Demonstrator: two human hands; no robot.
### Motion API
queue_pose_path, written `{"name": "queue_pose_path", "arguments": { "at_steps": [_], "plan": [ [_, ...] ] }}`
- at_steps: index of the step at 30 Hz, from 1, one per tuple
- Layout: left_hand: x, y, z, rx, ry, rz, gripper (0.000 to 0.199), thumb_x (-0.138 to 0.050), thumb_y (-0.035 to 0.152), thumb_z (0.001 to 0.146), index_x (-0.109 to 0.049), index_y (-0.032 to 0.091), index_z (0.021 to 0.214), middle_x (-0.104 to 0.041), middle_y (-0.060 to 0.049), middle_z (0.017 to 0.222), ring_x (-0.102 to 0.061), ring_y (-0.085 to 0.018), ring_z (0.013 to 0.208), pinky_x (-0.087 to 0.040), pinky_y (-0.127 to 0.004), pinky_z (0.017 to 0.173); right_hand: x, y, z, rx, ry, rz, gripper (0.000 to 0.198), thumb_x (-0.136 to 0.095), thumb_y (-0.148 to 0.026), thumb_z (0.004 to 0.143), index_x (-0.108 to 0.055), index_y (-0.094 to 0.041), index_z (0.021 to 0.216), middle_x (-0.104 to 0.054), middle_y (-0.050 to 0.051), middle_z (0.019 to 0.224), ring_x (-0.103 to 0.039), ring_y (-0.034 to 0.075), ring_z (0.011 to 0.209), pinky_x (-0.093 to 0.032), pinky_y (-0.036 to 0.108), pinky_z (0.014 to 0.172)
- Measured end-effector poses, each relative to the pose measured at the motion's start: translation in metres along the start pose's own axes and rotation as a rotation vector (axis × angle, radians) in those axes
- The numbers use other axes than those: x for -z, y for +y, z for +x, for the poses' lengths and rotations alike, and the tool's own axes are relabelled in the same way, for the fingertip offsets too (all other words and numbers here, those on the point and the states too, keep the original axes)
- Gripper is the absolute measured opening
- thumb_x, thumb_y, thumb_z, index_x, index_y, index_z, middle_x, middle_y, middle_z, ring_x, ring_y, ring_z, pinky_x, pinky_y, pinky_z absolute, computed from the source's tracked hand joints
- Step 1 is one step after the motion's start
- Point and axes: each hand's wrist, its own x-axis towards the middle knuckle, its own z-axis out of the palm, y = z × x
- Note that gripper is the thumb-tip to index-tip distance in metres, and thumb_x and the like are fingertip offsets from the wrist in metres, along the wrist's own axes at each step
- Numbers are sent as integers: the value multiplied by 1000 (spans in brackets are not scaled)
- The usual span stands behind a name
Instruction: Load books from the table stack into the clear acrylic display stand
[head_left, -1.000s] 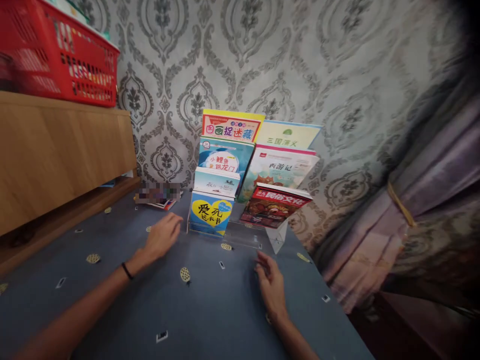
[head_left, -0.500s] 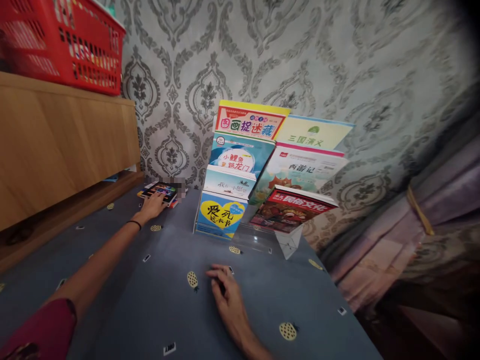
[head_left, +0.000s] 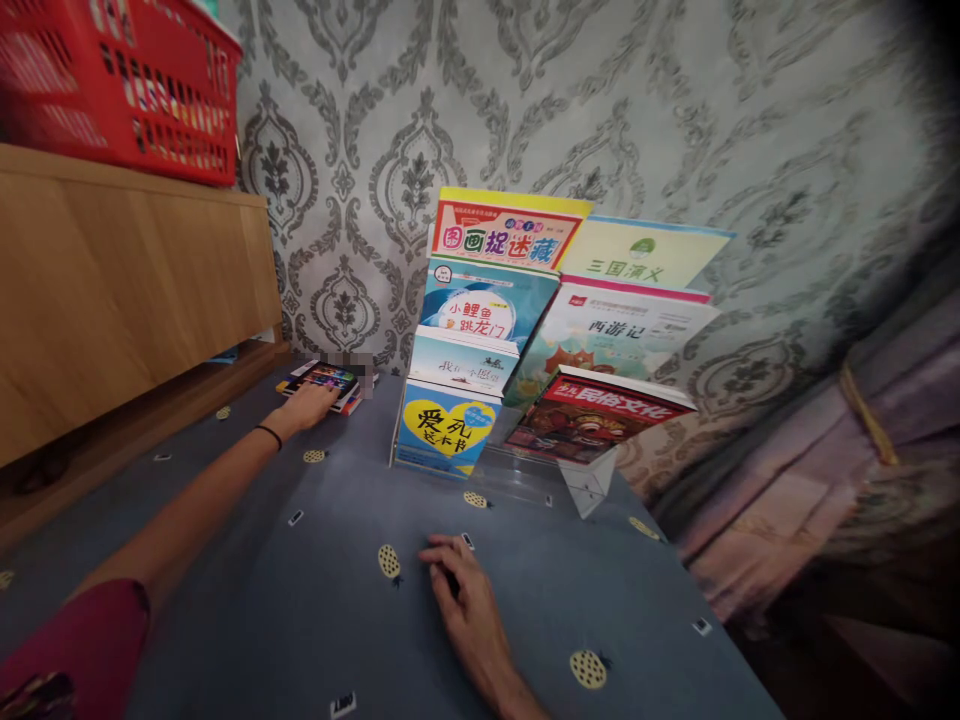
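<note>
At the far left, a light-brown wooden cabinet (head_left: 135,300) borders a blue-grey cloth printed with yellow pineapples (head_left: 300,620). A red perforated plastic basket (head_left: 180,110) sits on the cabinet.

To the right of the cabinet, a small flat stack of books (head_left: 350,402) lies on the cloth near the patterned grey wall (head_left: 352,200). The uppermost visible item is a thin dark book with multicoloured print (head_left: 324,374). The left hand (head_left: 306,407) reaches forward with fingers extended over the near side of this book; whether the fingers grip it or only rest on it cannot be determined. The long axis of the book cannot be confirmed, because the hand and a pixelated patch cover parts of it.

Next to the right, a clear plastic display stand (head_left: 517,477) holds 2 columns of leaning books: 4 on the left, the lowest blue with a yellow heart (head_left: 448,425), and 3 on the right, the lowest red and dark (head_left: 600,415). A gap separates the stack from the stand.

The right hand (head_left: 469,605) is in front of the stand, loosely curled, holding nothing. From it, the stack lies forward and to the left; the left hand is nearer. No object stands between the left hand and the stack. At the far right hangs a tied lilac-grey curtain (head_left: 810,490).
</note>
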Motion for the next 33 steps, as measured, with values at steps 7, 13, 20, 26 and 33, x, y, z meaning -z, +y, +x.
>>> {"name": "queue_pose_path", "arguments": {
  "at_steps": [7, 13, 20, 26, 33],
  "plan": [
    [23, -3, 1, 6, 32, 25, 36, -37, 12, 91, -62, 11, 117, -71, -17, 109, -67, -27, 101, -46, -36, 90, -1, -2, -2, 24, -11, -42, 26, -46, -24, 92, -72, -23, 96, -68, 11, 112, -66, 23, 105, -54, 37, 91],
    [17, -5, -22, -79, 68, -15, 51, -51, 40, 95, -47, 16, 140, -55, -17, 141, -51, -31, 130, -41, -42, 105, 2, -9, -1, 50, -42, -50, 26, -46, -22, 92, -72, -23, 93, -68, 10, 111, -66, 22, 105, -54, 35, 90],
    [-11, -11, -36, 23, 66, 0, 57, -40, 13, 93, -36, 15, 150, -40, -20, 155, -37, -33, 144, -31, -54, 112, 3, -10, 1, 68, -39, -45, 25, -47, -22, 90, -72, -23, 90, -69, 11, 109, -67, 23, 103, -55, 36, 90],
    [-4, -5, -39, 3, 59, 35, 61, -31, 0, 88, -45, 11, 146, -49, -22, 149, -45, -31, 140, -38, -50, 107, 4, -11, 1, 51, -63, -73, 28, -44, -21, 91, -72, -23, 90, -68, 12, 111, -67, 24, 105, -54, 39, 90],
    [11, 29, -62, 46, 55, 179, 52, -36, 2, 90, -52, 6, 139, -58, -28, 135, -52, -35, 132, -41, -49, 103, 1, -6, -1, 69, -56, -78, 27, -44, -23, 91, -71, -23, 91, -67, 12, 111, -66, 24, 106, -53, 40, 92]
  ]
}}
